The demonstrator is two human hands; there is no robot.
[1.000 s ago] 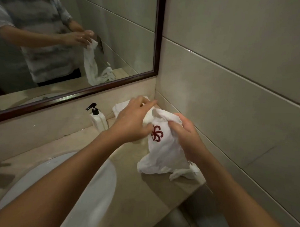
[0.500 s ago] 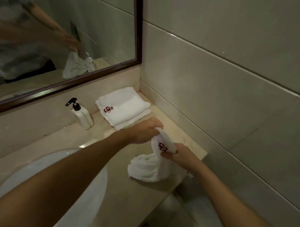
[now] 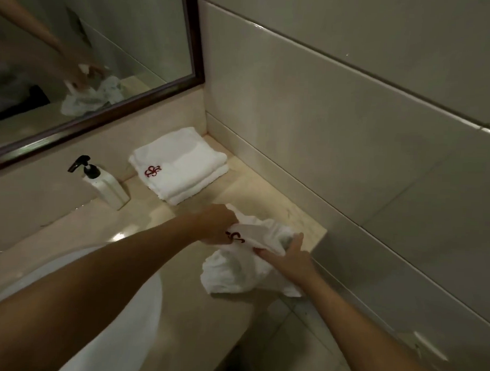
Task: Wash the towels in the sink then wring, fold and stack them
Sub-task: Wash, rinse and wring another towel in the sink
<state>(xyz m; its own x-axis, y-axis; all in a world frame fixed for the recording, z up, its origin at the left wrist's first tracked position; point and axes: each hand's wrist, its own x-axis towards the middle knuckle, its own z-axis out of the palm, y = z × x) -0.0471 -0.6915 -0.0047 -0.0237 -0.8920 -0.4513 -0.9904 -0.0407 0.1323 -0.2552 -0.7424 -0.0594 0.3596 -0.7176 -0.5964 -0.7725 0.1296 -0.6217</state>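
Both hands, left hand and right hand, have lowered the gripped crumpled towel onto the counter before the folded stack, so folding probably begins.

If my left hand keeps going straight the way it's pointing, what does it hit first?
The left hand points toward the tiled side wall. Past the crumpled towel it grips, only bare counter lies ahead, so probably the wall; depth is uncertain.
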